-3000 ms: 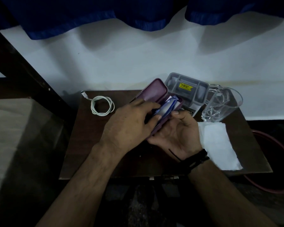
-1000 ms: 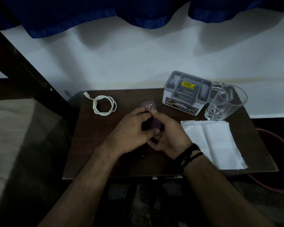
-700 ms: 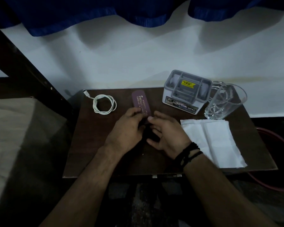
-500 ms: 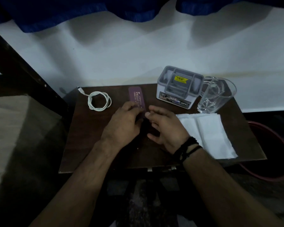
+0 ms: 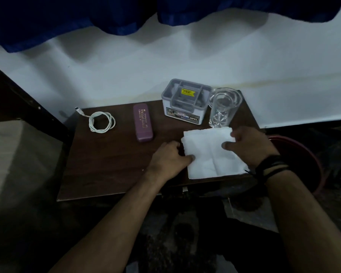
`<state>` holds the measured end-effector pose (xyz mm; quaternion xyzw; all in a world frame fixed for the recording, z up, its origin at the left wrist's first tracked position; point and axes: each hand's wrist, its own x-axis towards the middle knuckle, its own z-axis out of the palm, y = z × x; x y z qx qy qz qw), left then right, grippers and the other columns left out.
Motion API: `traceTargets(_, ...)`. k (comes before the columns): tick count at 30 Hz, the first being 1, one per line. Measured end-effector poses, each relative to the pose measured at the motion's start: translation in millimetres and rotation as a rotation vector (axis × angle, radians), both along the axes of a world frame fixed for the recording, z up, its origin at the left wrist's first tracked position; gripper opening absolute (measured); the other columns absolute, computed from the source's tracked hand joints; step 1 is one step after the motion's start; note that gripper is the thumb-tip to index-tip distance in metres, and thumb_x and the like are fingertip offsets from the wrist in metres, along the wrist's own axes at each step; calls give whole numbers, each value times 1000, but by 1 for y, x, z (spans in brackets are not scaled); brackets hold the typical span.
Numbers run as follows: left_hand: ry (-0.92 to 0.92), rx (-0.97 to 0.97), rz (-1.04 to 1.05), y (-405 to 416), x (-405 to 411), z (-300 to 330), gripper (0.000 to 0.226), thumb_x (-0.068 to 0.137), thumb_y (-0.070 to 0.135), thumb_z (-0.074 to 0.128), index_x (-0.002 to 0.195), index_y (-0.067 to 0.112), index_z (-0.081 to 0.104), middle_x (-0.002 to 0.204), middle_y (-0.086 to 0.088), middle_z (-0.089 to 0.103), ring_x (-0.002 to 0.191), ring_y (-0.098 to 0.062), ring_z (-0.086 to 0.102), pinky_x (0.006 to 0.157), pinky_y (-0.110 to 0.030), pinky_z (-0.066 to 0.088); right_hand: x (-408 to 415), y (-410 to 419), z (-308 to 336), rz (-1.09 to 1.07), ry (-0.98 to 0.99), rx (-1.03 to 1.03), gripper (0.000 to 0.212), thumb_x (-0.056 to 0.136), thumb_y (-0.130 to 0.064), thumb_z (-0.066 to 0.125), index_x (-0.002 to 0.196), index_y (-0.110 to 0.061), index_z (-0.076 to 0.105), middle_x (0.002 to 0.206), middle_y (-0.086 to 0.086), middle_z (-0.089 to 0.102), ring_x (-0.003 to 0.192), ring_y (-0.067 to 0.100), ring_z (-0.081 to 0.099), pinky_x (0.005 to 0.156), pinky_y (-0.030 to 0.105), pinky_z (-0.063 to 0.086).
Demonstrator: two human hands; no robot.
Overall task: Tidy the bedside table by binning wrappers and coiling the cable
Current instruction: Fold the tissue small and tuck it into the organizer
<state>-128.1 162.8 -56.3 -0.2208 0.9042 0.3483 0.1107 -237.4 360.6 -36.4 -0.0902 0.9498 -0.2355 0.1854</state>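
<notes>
A white cable (image 5: 101, 122) lies coiled at the back left of the dark wooden bedside table (image 5: 110, 164). A closed purple glasses case (image 5: 143, 122) lies flat beside it. A white tissue (image 5: 209, 156) is spread on the table's right side. My left hand (image 5: 170, 160) rests on the tissue's left edge, thumb pressing on it. My right hand (image 5: 248, 146) grips the tissue's right side near its far corner, thumb on top.
A grey organiser box (image 5: 185, 101) and a clear glass (image 5: 223, 107) stand at the back right against the white wall. A red bin (image 5: 311, 160) sits on the floor to the table's right. A bed edge (image 5: 18, 154) lies to the left.
Both hands shut the purple case, set it down on the table and let go. They then moved right onto the white tissue. The view shifted left and down.
</notes>
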Motion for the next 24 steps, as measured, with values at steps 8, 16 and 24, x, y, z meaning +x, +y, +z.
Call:
traceTargets(8,257,-250,-24,44,-23,-3,59,85,41,73,136,20,51,133,-9,45,121,-33,51,99,-47,49,-21,29,-26,-34,-161,75,37,69,-41,86,71,-11,66,86,15,71,88,33,68,72,31,45)
traceTargets(16,38,-231,-273,65,-32,-4,55,88,46,70,137,25,55,137,-6,49,125,-27,54,103,-41,48,-25,23,-34,-60,-183,64,42,64,-42,87,74,-9,63,88,16,69,87,31,68,72,30,46)
traceTargets(24,-6,-262,-317,63,-25,-9,58,92,47,66,144,27,49,144,-7,43,129,-31,49,106,-42,45,-21,5,-33,-89,-123,69,46,66,-37,85,99,-10,70,112,15,70,103,35,67,88,37,54)
